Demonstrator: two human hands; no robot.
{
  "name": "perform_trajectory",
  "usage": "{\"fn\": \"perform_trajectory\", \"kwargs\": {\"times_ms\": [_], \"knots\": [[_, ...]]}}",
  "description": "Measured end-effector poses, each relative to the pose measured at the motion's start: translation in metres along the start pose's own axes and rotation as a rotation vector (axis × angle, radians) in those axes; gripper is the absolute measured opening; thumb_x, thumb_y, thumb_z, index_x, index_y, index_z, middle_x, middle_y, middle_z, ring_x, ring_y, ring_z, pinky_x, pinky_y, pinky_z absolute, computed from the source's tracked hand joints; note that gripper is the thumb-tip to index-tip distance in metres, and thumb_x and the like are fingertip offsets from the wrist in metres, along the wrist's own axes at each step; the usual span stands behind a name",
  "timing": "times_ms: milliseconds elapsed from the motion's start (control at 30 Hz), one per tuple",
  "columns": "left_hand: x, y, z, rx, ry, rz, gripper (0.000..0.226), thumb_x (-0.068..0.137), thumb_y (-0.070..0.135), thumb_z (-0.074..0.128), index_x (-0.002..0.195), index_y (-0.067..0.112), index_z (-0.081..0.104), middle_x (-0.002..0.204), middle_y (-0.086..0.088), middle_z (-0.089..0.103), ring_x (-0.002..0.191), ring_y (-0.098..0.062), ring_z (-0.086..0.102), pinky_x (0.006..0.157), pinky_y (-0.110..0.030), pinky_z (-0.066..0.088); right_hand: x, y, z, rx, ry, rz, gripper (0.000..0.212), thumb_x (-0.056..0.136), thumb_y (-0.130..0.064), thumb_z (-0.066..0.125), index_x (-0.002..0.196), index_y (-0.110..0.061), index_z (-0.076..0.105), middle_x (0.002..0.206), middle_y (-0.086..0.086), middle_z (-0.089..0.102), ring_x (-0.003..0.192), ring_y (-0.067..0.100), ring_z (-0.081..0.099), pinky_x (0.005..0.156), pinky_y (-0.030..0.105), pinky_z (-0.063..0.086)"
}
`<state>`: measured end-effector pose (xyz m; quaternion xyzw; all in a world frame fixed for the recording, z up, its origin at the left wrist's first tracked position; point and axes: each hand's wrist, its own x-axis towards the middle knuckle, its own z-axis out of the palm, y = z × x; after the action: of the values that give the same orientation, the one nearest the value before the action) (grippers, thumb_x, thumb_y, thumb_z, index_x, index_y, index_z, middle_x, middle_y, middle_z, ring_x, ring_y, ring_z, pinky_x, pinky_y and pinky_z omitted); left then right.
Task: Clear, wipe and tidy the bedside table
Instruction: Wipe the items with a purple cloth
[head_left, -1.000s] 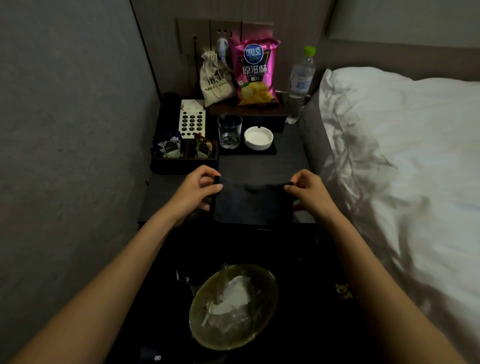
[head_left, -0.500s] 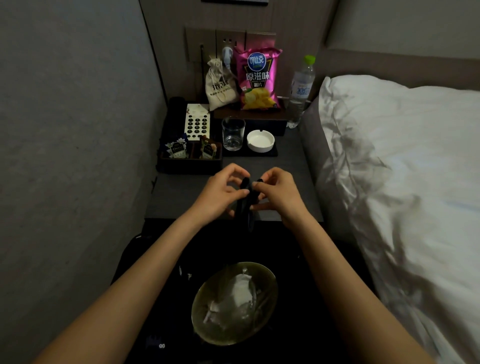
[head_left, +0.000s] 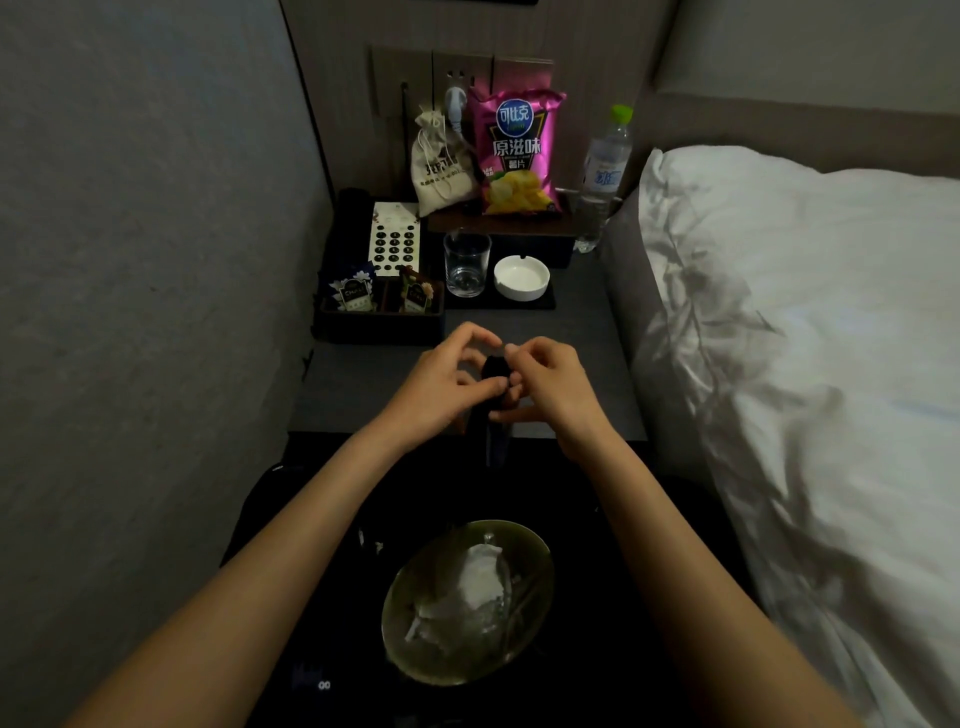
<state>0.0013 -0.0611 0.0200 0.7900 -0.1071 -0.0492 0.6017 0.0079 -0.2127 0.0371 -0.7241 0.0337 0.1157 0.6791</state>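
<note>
White bedding (head_left: 810, 322) fills the right side, lying against the dark bedside table (head_left: 363, 384), which stands between the bed and a grey wall (head_left: 130, 312). Below the table's front edge sits a round bin (head_left: 415, 623) lined with clear plastic and holding crumpled white tissue (head_left: 478, 582). At the back of the table, a pink crisp bag (head_left: 517, 156) stands upright on a low wooden stand, with a drawstring cloth pouch (head_left: 441, 166) to its left and a green-capped water bottle (head_left: 602, 171) to its right. A telephone keypad (head_left: 394, 239) lies left of the stand, behind a dark tray (head_left: 382, 325) holding tea sachets (head_left: 353, 296). A drinking glass (head_left: 466, 265) and a white ashtray (head_left: 521, 278) share a dark mat. Over the table's front part, the left hand (head_left: 441, 384) and right hand (head_left: 550, 384) meet, fingers curled, both pinching a folded dark cloth (head_left: 493, 410) that hangs down between them past the table's edge.
</note>
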Motion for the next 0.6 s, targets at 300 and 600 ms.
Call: {"fn": "perform_trajectory", "kwargs": {"times_ms": [300, 600], "knots": [[0.0, 0.002, -0.007, -0.05, -0.024, 0.015, 0.052, 0.086, -0.01, 0.06, 0.127, 0.017, 0.045, 0.104, -0.009, 0.063, 0.086, -0.008, 0.065, 0.076, -0.024, 0.05, 0.002, 0.003, -0.013, -0.239, 0.105, -0.236, 0.007, 0.094, -0.011, 0.059, 0.092, -0.007, 0.064, 0.068, -0.004, 0.056, 0.062, 0.007, 0.054, 0.059, 0.024, 0.047], [-0.001, -0.011, -0.02, -0.41, -0.048, -0.158, 0.058, 0.086, -0.018, 0.043, 0.13, 0.018, 0.047, 0.11, -0.008, 0.069, 0.095, -0.018, 0.066, 0.077, -0.026, 0.053, 0.001, 0.041, -0.036, 0.435, -0.265, 0.202, 0.043, 0.084, -0.023, 0.068, 0.125, -0.013, 0.057, 0.111, 0.014, 0.063, 0.091, 0.024, 0.064, 0.072, 0.038, 0.054]]}}
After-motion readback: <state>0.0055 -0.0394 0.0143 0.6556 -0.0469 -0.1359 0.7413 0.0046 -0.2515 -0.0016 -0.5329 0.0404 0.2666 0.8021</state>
